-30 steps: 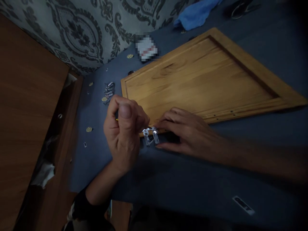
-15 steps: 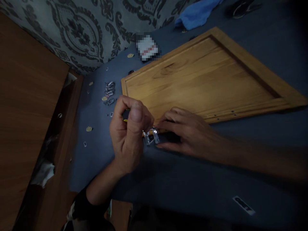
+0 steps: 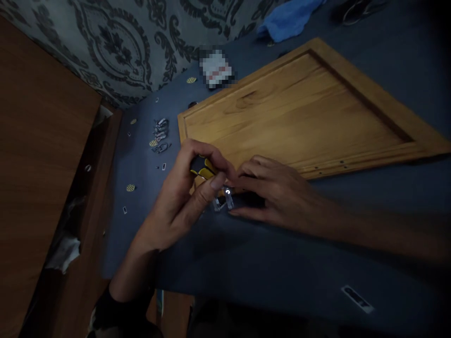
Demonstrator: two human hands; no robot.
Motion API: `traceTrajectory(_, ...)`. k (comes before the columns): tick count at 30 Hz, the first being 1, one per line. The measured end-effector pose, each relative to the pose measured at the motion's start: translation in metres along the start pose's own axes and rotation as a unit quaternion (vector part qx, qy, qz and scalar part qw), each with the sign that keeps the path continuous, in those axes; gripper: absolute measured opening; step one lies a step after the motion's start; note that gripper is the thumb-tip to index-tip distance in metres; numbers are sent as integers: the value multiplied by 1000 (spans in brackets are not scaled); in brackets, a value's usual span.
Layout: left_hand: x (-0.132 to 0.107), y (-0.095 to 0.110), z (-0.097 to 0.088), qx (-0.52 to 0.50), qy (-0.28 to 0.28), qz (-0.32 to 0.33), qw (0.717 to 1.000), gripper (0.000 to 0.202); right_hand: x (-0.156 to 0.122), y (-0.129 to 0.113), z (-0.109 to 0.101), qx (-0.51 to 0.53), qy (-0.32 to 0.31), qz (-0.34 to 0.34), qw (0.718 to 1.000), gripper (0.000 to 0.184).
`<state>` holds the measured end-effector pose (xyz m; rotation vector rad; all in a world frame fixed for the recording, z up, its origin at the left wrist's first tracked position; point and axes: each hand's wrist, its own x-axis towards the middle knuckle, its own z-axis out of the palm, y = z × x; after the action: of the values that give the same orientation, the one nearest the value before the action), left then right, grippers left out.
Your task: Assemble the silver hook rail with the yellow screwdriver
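Note:
My left hand (image 3: pixel 183 202) is closed round a short yellow-and-black screwdriver handle (image 3: pixel 201 168), tilted toward a shiny metal hinge (image 3: pixel 224 201) at the near corner of a wooden cabinet door (image 3: pixel 299 112). My right hand (image 3: pixel 278 195) lies on the blue cloth with its fingers curled over the hinge, holding it against the door's edge. Part of the hinge is hidden under both hands.
More metal hinges (image 3: pixel 160 136) and small round perforated discs (image 3: pixel 130 188) lie scattered on the blue cloth. A brown wooden panel (image 3: pixel 38 155) stands at the left. A blue rag (image 3: pixel 289 19) lies at the back beside a patterned wall (image 3: pixel 116 42).
My left hand has tipped over and moved right toward the hinge, so the yellow handle now shows. My right hand has stayed on the hinge.

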<state>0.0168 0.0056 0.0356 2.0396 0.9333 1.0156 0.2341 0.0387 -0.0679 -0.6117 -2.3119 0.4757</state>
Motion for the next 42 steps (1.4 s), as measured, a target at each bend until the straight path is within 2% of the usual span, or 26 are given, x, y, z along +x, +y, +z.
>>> traceTrajectory(2, 4, 2, -10, 19, -48, 8, 999, 15, 0, -1, 0, -5, -2, 1, 1000, 48)
traceTrajectory(4, 9, 5, -17, 15, -72, -6, 997, 15, -1, -1, 0, -1, -5, 8, 1000, 46)
traceTrajectory(7, 13, 7, -24, -17, -63, -43, 997, 15, -2, 0, 1, 7, -1, 8, 1000, 44)
traceTrajectory(9, 14, 6, -25, -23, -54, -45, 997, 15, -2, 1, 1, 8, 3, 3, 1000, 45)
traceTrajectory(14, 14, 0, -23, 53, -76, 25, 995, 23, -2, 0, 1, 18, -9, 19, 1000, 44)
traceTrajectory(19, 18, 4, -18, 109, -54, 59, 991, 20, 0, 0, 1, 7, -17, 25, 1000, 47)
traceTrajectory(27, 26, 7, -21, 82, -71, 23, 994, 17, -1, -1, 1, -11, -6, 4, 1000, 45)
traceTrajectory(37, 19, 3, -18, 53, -26, -2, 998, 16, -1, 1, 0, 10, -17, 25, 999, 41)
traceTrajectory(42, 19, 6, -21, 88, -42, 4, 995, 17, -1, 0, 1, 10, -13, 17, 1000, 44)
